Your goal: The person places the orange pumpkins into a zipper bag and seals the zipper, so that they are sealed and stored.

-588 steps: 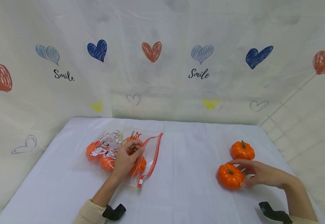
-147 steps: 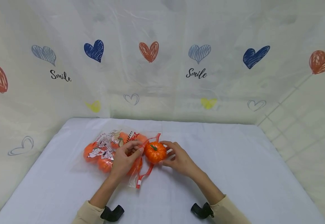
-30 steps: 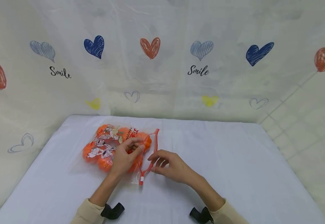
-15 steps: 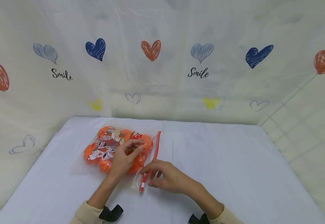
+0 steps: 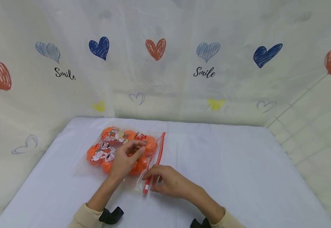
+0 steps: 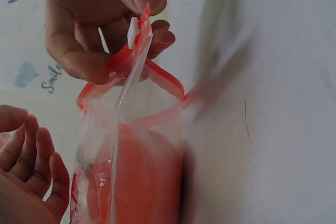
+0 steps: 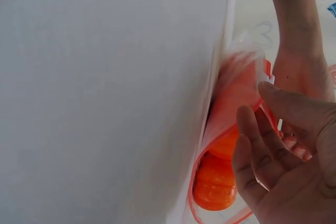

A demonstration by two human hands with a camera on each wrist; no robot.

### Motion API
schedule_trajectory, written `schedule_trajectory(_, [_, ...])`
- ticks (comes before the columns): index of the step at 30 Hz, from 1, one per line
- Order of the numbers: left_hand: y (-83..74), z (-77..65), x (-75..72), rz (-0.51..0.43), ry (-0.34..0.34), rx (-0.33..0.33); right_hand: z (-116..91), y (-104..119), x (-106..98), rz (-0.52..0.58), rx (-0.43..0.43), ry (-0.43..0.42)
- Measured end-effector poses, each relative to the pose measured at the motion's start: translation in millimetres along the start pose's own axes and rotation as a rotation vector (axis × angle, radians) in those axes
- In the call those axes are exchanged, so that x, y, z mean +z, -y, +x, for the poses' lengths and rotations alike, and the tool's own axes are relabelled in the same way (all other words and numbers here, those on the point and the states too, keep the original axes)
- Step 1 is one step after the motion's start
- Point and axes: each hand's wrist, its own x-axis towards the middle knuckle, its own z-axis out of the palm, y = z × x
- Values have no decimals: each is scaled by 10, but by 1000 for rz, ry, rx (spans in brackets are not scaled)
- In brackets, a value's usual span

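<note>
A clear zip bag (image 5: 105,145) with cartoon prints and a red zip edge lies on the cloth. Several orange toy pumpkins (image 7: 214,182) are inside it, partly hidden by the prints and hands. My left hand (image 5: 125,158) lies over the bag near its mouth, fingers loosely bent, with nothing seen between them in the left wrist view. At the near end of the zip is my right hand (image 5: 168,180), its thumb and index finger bent round the red edge by the white slider (image 6: 133,32). The mouth still gapes in the left wrist view.
White cloth (image 5: 225,164) covers the table. Behind it hangs a pale backdrop (image 5: 179,85) printed with hearts and "Smile". Black wrist pieces (image 5: 111,215) sit at the cuffs of both beige sleeves (image 5: 87,217).
The two loose pumpkins have gone into the bag. My right hand has come from the bag's mouth down to the slider end. The red edges have drawn closer together. My left hand has barely moved.
</note>
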Motion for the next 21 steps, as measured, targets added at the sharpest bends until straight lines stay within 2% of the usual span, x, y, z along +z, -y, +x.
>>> schedule_trajectory(6, [-14, -32, -47, 46, 25, -2, 49, 4, 20, -46, 15, -6])
schedule_trajectory(15, [-6, -89, -80, 106, 65, 28, 97, 12, 19, -122, 4, -42])
schedule_trajectory(21, [25, -104, -89, 114, 72, 33, 89, -4, 24, -100, -17, -76])
